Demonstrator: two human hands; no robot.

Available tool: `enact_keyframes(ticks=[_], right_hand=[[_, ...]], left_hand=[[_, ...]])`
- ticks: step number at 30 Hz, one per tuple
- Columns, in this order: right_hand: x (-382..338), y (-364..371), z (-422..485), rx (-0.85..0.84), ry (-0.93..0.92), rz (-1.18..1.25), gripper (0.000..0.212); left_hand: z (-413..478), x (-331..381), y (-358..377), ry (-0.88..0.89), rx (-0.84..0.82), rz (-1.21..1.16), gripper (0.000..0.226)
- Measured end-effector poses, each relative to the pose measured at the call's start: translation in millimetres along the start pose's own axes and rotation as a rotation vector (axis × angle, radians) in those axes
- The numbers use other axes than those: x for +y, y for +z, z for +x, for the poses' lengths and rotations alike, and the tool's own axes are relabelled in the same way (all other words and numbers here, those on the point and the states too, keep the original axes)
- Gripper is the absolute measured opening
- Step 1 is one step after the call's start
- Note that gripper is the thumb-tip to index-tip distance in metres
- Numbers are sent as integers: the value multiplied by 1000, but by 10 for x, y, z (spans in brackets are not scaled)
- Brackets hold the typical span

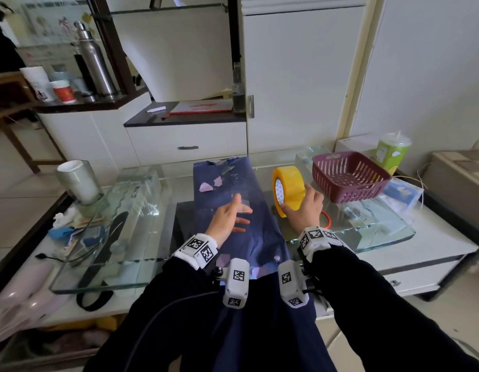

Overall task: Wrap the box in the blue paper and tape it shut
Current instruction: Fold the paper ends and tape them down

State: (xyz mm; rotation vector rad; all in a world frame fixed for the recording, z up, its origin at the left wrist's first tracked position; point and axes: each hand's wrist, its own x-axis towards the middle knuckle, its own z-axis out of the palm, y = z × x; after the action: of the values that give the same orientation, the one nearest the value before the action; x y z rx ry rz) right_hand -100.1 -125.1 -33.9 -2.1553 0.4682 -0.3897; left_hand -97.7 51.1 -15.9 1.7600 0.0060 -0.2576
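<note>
Pressing flat on the paper [259,232], our left grip [229,220] lies with fingers straight, holding nothing. Our right grip [304,209] curls round the tape [289,186], stood on edge just right of the paper, beside the basket [348,177]. That blue paper runs down the middle of the glass counter [141,237]; the box we can't make out.

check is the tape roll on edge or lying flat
On edge: the yellow tape roll shows its core sideways; the right hand grips it.
</note>
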Motion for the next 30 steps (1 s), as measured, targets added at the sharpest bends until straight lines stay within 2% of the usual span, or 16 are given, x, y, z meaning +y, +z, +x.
enact_keyframes(ticks=[6, 10, 13, 16, 20, 24, 27, 30], right_hand=[[-5, 53, -2, 27, 4, -5, 73], [-74, 159, -59, 53, -103, 76, 41], [-192, 234, -140, -217, -71, 236, 15], [-322, 255, -192, -388, -24, 433, 12], [-380, 209, -175, -519, -25, 445, 7], [-281, 164, -134, -511, -63, 356, 24], [-187, 91, -20, -390, -55, 319, 14], [-8, -9, 90, -293, 33, 294, 5]], left_hand=[[17, -32, 16, -7, -29, 49, 49], [18, -82, -34, -23, -21, 43, 53], [-2, -120, -54, -23, -12, 19, 46], [-31, -111, -34, -14, -8, -2, 40], [-30, -98, 8, -11, -43, 5, 43], [-37, -101, 56, -51, -133, 7, 40], [5, -53, -2, -93, -207, 11, 39], [57, -39, -85, -50, -131, -8, 26]])
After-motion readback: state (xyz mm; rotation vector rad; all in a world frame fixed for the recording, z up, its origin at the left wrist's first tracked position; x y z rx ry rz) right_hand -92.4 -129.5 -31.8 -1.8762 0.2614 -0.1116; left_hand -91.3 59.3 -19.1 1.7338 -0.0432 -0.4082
